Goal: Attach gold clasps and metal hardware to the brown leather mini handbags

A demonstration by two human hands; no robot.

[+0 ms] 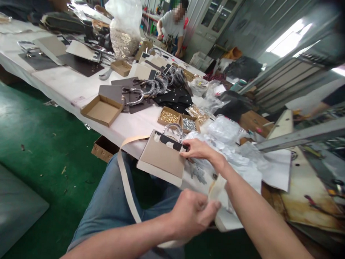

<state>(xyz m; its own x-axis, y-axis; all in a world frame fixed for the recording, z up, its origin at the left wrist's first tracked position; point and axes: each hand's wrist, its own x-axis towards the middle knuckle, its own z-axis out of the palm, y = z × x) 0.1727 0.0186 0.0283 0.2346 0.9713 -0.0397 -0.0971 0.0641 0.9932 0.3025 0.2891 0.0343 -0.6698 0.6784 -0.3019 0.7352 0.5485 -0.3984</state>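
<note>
My right hand [198, 149] pinches the upper right corner of a taupe bag panel [163, 155], which hangs partly over the table's front edge above my lap. The panel has a black top band with pale patches and a plastic-wrapped handle [174, 131]. Closer to me, my left hand [196, 211] is closed in a fist, blurred by motion, around what looks like a long cream strip [125, 180]. That strip loops from behind the panel down across my lap and passes behind my left forearm. A pale cream piece also shows just beyond my left fingers.
Boxes of gold studs [168, 116] and silver studs [189, 124] stand behind the panel. An empty cardboard tray [102, 110] lies left, near wrapped handles [157, 85]. Plastic bags [225, 127] crowd the right. A person [174, 25] works at the back.
</note>
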